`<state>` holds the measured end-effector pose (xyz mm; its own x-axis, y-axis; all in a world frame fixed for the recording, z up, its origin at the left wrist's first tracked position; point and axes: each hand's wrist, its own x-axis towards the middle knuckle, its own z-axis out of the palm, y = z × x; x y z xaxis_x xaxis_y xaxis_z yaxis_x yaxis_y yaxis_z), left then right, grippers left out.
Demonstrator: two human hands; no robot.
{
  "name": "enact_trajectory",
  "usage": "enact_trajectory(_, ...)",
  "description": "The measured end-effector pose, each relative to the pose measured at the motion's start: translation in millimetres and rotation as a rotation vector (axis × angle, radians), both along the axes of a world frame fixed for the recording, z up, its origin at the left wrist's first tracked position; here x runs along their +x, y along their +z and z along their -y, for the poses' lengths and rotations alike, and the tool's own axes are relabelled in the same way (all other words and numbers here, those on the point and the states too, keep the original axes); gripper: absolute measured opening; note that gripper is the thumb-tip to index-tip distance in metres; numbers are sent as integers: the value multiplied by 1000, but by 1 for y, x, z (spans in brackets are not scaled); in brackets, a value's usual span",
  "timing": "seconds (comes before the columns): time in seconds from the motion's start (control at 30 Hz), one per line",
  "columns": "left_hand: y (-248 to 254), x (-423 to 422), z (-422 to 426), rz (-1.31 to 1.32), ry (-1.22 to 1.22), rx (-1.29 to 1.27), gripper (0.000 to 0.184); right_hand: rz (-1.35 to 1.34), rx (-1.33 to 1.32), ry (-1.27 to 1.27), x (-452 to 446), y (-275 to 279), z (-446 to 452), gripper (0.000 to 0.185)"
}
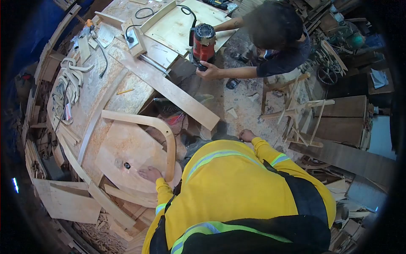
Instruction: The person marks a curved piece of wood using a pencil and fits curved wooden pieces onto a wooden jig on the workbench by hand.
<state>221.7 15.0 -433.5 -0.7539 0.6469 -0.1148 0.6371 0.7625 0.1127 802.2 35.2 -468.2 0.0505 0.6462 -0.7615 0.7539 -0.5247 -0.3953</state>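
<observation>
My left hand (151,174) lies flat, fingers out, on a broad rounded wooden board (122,146) with a small dark hole in it. A curved wooden piece (146,119), bent like an armrest, rests over that board, and its lower end is close beside my left hand. My right hand (247,135) hangs by my right thigh, its fingers curled in and nothing visible in them. Across from me a co-worker grips a red and black router (204,42) with both hands, over the edge of a pale wooden panel (179,25).
A long plank (169,86) juts out over the bench edge towards me. A socket box (133,40) with a plugged cable, a pencil (125,91) and curved wooden parts (72,80) lie on the dusty bench. A wooden chair frame (296,112) stands to the right.
</observation>
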Motion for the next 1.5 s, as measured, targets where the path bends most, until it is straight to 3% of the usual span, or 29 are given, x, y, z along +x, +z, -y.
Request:
enact_trajectory(0.47,-14,-7,4,-56,-23,34,68,28,2,11,4,-3,2,14)
enact_trajectory(0.77,5,4,-2,13,12,33,68,-6,-51,-22,6,-3,4,20)
enact_trajectory(0.87,0,0,1,-13,-12,23,68,34,20,67,8,-10,5,20)
enact_trajectory(1.17,2,-2,1,42,-9,-11,71,-50,-29,-106,1,2,3,20)
enact_trajectory(1.5,-1,-5,3,63,-10,27,72,-11,11,-56,1,-9,9,20)
